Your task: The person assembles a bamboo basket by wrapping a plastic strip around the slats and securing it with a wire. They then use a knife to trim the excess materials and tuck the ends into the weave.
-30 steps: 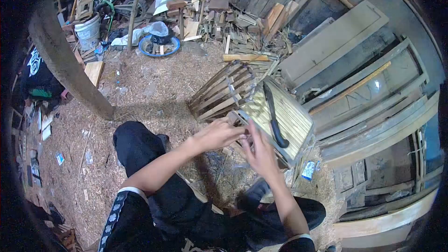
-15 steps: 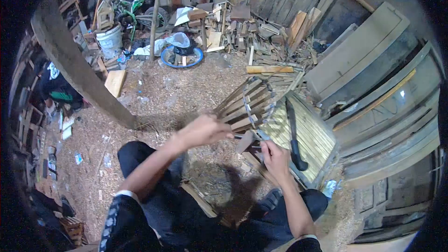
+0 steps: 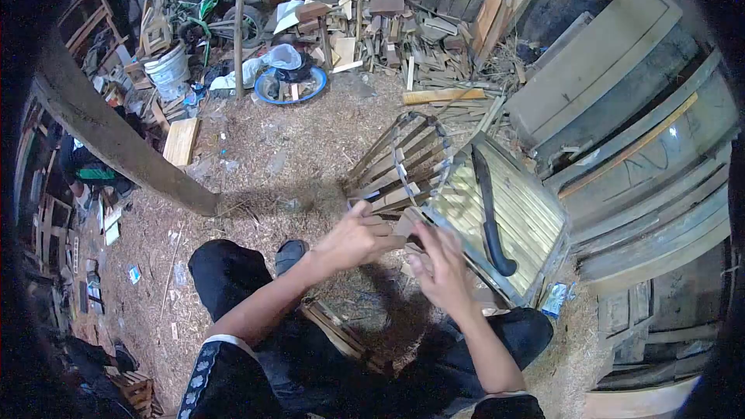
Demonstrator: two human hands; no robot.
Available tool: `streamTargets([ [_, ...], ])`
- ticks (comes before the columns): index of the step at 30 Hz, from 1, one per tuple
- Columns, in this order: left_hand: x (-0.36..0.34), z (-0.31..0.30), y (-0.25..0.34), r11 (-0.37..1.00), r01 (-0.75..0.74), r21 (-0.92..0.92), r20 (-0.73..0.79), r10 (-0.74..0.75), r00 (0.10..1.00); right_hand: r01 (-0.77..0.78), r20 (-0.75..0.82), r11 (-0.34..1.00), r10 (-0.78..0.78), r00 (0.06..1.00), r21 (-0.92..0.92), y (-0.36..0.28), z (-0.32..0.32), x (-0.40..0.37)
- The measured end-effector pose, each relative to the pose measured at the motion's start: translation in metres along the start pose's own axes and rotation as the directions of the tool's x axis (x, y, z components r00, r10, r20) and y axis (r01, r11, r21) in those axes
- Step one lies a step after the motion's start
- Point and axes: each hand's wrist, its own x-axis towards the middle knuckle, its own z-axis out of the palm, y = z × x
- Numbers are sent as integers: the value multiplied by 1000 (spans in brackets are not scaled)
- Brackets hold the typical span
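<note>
In front of my knees both hands meet at a small piece of wood [image 3: 406, 223]. My left hand [image 3: 357, 242] is closed at its left side, fingers curled; what lies inside them is hidden. My right hand [image 3: 442, 268] has its fingers against the wood's right side and its thumb below, seemingly gripping it. Just beyond is a tapered frame of wooden slats [image 3: 380, 178] with a dark patterned hoop [image 3: 400, 157] around its wide end. To the right, a machete [image 3: 489, 221] with a black handle lies on a pale slatted panel [image 3: 535, 213].
A slanting wooden post [image 3: 124, 140] rises on the left. Farther back are a blue-rimmed basin [image 3: 322, 87], a white bucket [image 3: 167, 74] and a scrap-wood pile [image 3: 388, 39]. Large boards [image 3: 597, 62] lean at right. Part of another person [image 3: 93, 171] shows at far left. Wood shavings cover the floor.
My left hand, blurred before, has come lower and appears sharper beside the wood. My right hand has shifted left and its fingers have extended. The view has tilted slightly.
</note>
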Motion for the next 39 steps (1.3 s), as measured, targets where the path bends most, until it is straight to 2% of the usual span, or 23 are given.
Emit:
streamTargets([
  [1,0,3,2,1000,0,-4,3,0,1000,-178,132,928,142,981,328,-6,12,-8],
  [2,1,5,4,1000,-8,-18,-21,7,1000,-120,-38,938,140,989,326,-5,32,-14],
  [3,2,7,7,999,-19,-32,-45,17,999,-127,-38,937,147,988,324,-12,32,-14],
  [5,4,7,5,998,-27,-53,-59,24,998,-444,119,805,434,893,393,-23,26,-9],
  [6,4,7,3,997,-27,-71,-74,21,997,-303,-41,878,342,939,369,-19,35,-11],
  [9,5,6,-5,999,-19,-30,-75,17,997,-324,-143,857,408,902,400,-3,40,-12],
  [10,9,-6,-5,998,39,-49,-18,-40,999,-335,-207,906,391,897,259,0,33,-9],
  [11,8,-6,-9,998,33,-53,-15,-34,999,-257,-257,935,317,913,243,6,29,-7],
  [13,6,-1,-16,989,86,-122,-112,-100,989,-357,-135,922,377,916,153,13,23,-11],
  [14,6,2,-14,988,109,-108,-87,-118,989,-354,-138,923,375,917,152,12,23,-11],
  [16,7,4,-6,992,66,-107,-75,-74,994,-214,-146,974,202,968,-74,7,23,-11],
  [17,9,6,-1,994,20,-112,-63,-27,998,-211,-147,975,199,969,-74,4,24,-10],
  [19,13,9,8,985,10,-174,-97,-27,995,-39,-193,950,-22,981,-309,-4,28,-7],
  [21,16,6,14,998,19,-55,-107,-25,994,-27,-188,961,-26,982,-274,-7,37,-9],
  [22,17,7,12,999,15,-51,-107,-21,994,-159,-166,963,197,966,217,-7,46,-10],
  [23,16,8,9,998,0,-62,-112,-7,994,-262,-39,715,375,926,648,-7,52,-10],
  [28,12,15,-4,995,6,-103,-112,-17,994,-289,-121,823,392,912,488,4,45,-4],
  [31,9,13,-6,985,129,-112,-84,-138,987,-301,-169,866,392,904,399,8,36,0],
  [33,10,14,-6,985,82,-154,-114,-100,988,-218,-170,950,258,951,222,6,29,5],
  [34,11,16,-5,985,87,-152,-112,-104,988,-89,-246,972,143,959,218,18,44,3],
  [35,13,20,-2,993,87,-81,-98,-94,991,-88,-241,971,142,960,222,19,52,2],
  [37,15,23,-2,996,88,-12,-83,-88,993,-308,-92,734,449,889,606,21,63,0],
  [39,18,24,-3,986,164,-20,-82,-165,983,-328,-71,718,464,883,614,31,64,1],
])
